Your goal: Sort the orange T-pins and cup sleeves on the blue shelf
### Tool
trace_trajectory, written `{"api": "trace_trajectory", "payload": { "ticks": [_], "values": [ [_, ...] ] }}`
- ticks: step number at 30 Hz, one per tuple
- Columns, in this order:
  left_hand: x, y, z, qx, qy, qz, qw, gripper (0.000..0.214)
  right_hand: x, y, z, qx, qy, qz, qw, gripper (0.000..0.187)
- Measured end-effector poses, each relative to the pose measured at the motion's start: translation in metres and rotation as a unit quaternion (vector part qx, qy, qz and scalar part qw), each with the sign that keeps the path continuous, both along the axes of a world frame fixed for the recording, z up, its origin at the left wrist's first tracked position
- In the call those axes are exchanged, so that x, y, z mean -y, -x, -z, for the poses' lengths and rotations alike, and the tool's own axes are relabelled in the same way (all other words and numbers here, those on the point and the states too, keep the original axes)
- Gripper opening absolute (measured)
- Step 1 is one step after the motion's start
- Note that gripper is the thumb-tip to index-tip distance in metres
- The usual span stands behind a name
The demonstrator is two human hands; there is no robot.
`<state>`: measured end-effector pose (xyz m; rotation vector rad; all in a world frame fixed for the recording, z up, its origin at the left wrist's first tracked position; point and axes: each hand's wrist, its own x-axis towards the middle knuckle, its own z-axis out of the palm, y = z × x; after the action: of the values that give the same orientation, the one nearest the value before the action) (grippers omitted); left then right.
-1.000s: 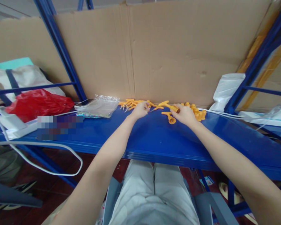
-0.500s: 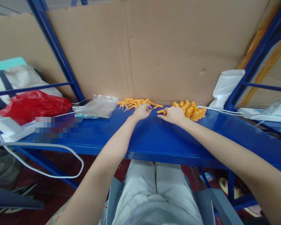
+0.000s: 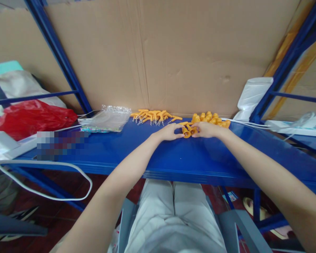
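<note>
My left hand point(image 3: 170, 132) is closed with its fingertips on an orange bell-shaped corkscrew body point(image 3: 186, 134), whose open end faces me. My right hand point(image 3: 207, 130) grips a second orange corkscrew body point(image 3: 192, 129) right beside the first. An orange handle shows just above the two bodies; what it joins is hard to make out. Behind my left hand lies a pile of orange corkscrew handles point(image 3: 154, 115) with metal spirals pointing toward me. More orange bodies point(image 3: 205, 117) stand grouped behind my right hand, which partly covers them.
On the blue shelf table point(image 3: 181, 158), clear plastic bags point(image 3: 107, 119) lie left of the handles. A red plastic bag point(image 3: 37, 117) sits farther left. A white package point(image 3: 255, 98) leans near the right post, and a white cable point(image 3: 91, 182) loops over the front edge.
My left hand has moved right, away from the handle pile, to meet my right hand. Two orange bodies now show side by side between my hands. The view has shifted slightly.
</note>
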<state>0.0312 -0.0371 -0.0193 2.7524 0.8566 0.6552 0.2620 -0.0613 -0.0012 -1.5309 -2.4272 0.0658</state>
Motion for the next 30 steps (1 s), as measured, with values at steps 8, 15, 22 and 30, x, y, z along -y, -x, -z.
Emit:
{"api": "trace_trajectory", "payload": {
  "ticks": [8,15,22,30],
  "values": [
    [-0.001,-0.015,0.013,-0.011,-0.029,-0.029,0.999,0.038,0.012,0.011,0.008,-0.059,-0.017,0.017,0.998,0.037],
    [-0.003,-0.016,0.017,-0.019,-0.015,-0.080,0.997,0.041,0.011,-0.002,0.003,-0.065,-0.056,0.043,0.995,0.042],
    [-0.001,-0.016,0.015,0.008,-0.014,-0.136,0.991,0.039,0.001,-0.029,-0.003,-0.064,-0.171,0.187,0.965,0.038],
    [0.003,-0.017,0.011,0.017,-0.016,-0.153,0.988,0.037,-0.004,-0.030,0.010,-0.031,-0.094,0.179,0.979,0.024]
  ]
}}
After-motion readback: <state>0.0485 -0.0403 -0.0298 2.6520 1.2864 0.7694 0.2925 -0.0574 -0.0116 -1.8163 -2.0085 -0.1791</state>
